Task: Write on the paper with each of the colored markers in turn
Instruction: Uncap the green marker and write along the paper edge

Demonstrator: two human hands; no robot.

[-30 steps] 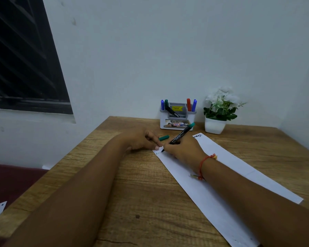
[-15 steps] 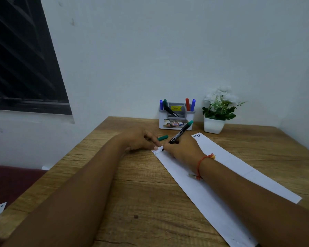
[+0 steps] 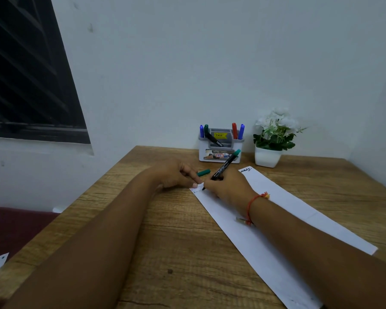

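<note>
Five markers (image 3: 224, 167), one green cap (image 3: 203, 172), one long paper (image 3: 261, 259), one holder (image 3: 218, 159), one potted plant (image 3: 274, 136).

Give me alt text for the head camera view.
A right hand writes with a green marker at the far left corner of a white paper on a wooden table. The left hand holds the green cap and presses the paper; a marker holder stands behind.

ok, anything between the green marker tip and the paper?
Nothing visible. The right hand holds the green marker with its tip on the paper near the far corner; the left hand presses the sheet beside it.
</note>
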